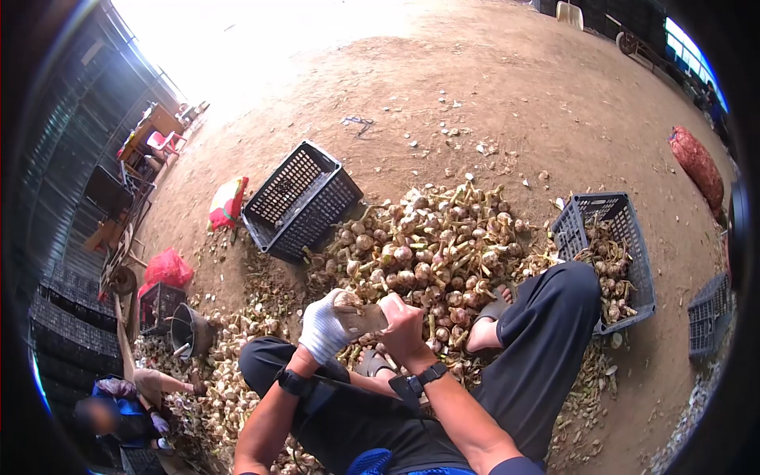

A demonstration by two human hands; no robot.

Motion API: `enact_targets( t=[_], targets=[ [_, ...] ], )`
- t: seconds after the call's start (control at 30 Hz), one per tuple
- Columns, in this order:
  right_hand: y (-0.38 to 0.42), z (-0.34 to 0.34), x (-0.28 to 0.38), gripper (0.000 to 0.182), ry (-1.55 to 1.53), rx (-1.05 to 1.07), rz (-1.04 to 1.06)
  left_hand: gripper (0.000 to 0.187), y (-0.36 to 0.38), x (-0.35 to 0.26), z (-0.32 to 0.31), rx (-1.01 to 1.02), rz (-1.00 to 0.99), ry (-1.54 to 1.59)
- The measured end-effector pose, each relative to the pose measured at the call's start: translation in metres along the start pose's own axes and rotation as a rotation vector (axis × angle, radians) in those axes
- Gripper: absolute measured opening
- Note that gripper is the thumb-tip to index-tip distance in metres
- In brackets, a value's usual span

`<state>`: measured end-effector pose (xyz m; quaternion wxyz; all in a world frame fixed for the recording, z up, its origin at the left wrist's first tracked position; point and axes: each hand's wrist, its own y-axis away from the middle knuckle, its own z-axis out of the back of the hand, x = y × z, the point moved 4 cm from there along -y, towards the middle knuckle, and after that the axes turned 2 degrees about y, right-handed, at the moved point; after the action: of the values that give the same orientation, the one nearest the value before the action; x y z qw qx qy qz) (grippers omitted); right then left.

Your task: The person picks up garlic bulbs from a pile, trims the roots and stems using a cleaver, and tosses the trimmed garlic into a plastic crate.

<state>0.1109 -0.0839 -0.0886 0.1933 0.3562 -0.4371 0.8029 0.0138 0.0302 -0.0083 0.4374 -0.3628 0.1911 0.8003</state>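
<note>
Head view: a gloved left hand [323, 328] and a right hand [402, 323] close together above garlic.
The left hand curls around what looks like a garlic bulb [346, 300], which lies against its fingers; the right hand is closed on a flat, dull blade [362, 319] that reaches toward the glove. Beyond both hands spreads the garlic pile [427, 245], between a tilted black crate [321, 207] and a crate holding garlic [637, 253]; farther off lies a red sack [697, 168].

Bright light washes over the far end of the brown dirt floor [475, 87]. Along the left, a corrugated metal wall [67, 150] curves past a red chair [165, 143] and a brown desk [165, 119]; a pale chair [569, 15] stands at the far right.
</note>
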Motion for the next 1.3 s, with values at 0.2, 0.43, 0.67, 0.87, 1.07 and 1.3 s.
enact_targets(
  t=[0.2,0.43,0.67,0.87,1.07,1.3],
  targets=[
    [0.036,0.01,-0.087,0.009,0.186,-0.106,-0.632,0.04,0.0,-0.041,-0.009,-0.01,-0.115,0.044],
    [0.028,-0.029,-0.044,0.017,-0.865,-0.098,-0.889,0.043,-0.016,-0.029,-0.015,0.009,0.014,0.654],
    [0.015,-0.023,-0.002,0.023,-1.595,0.096,-1.04,0.047,-0.011,-0.032,-0.013,0.016,-0.044,0.893],
    [-0.004,-0.001,0.0,0.006,-1.345,0.022,-0.977,0.039,-0.009,-0.042,0.007,-0.167,-0.395,-0.03],
    [-0.014,0.006,0.003,0.009,-1.0,0.023,-0.667,0.025,0.0,-0.013,0.001,-0.162,-0.346,-0.253],
    [-0.018,0.008,0.02,0.019,-0.431,0.111,-0.274,0.016,0.003,0.006,0.017,-0.217,-0.183,-0.057]
  ],
)
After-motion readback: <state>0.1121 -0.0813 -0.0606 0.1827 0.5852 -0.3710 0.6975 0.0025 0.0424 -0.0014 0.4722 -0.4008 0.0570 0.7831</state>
